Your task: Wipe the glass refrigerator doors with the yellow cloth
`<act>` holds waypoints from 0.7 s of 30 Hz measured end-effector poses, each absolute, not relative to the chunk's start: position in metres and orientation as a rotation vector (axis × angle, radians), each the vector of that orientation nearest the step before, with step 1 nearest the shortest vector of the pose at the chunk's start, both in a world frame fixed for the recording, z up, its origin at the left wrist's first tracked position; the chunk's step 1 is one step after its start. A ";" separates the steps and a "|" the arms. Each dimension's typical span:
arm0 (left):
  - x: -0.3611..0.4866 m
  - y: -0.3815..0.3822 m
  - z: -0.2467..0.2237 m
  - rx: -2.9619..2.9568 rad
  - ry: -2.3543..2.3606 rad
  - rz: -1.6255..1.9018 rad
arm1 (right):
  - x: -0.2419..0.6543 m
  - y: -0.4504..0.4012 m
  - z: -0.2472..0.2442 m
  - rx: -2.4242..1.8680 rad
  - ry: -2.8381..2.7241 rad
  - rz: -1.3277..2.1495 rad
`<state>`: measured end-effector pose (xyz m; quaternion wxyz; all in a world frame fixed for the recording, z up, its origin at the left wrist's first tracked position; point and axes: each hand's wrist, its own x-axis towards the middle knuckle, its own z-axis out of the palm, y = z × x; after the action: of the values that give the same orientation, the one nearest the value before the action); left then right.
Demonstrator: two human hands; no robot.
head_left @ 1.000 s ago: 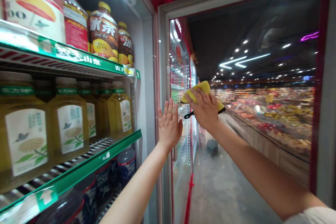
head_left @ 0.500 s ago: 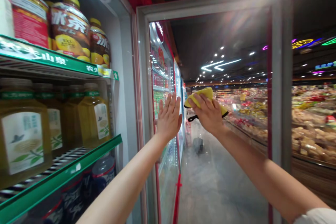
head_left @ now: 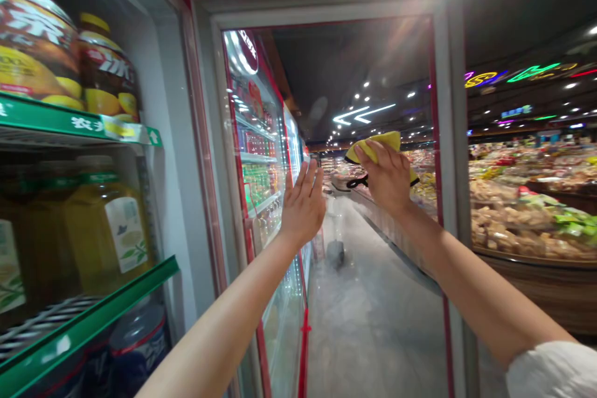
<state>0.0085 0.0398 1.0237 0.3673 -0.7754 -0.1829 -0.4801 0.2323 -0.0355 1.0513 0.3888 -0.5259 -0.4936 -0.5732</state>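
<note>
An open glass fridge door (head_left: 450,137) with a grey frame stands in front of me. My left hand (head_left: 304,205) is held up at the middle of the glass with its fingers stretched out, palm towards the pane. To its right, my right hand (head_left: 385,177) grips a yellow cleaning cloth (head_left: 389,140) with black edging and a black loop, and presses it on the glass. Through the pane show a floor and more fridges.
At left, the open drinks fridge holds iced tea bottles (head_left: 107,71) above large bottles of yellowish drink (head_left: 105,224) on green-edged shelves (head_left: 93,329). Beyond the door at right lies a display of packaged goods (head_left: 513,224).
My right hand has moved the cloth right and slightly up across the glass. The view has swung right, so the door and shelves sit further left. My left hand stays flat.
</note>
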 end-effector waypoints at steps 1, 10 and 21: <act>0.012 0.039 1.023 -1.989 -0.458 -1.235 | 0.240 -0.038 1.053 -1.364 -1.188 -1.426; 0.019 0.039 1.011 -1.977 -0.370 -1.228 | 0.285 -0.060 0.998 -1.547 -0.955 -1.362; 0.031 0.045 1.013 -1.988 -0.344 -1.267 | 0.316 -0.064 0.996 -1.416 -1.030 -1.411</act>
<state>0.0305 0.0446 1.0126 0.3705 -0.7752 -0.1339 -0.4938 0.3163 -0.0637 0.9963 0.4317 -0.5681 -0.4131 -0.5658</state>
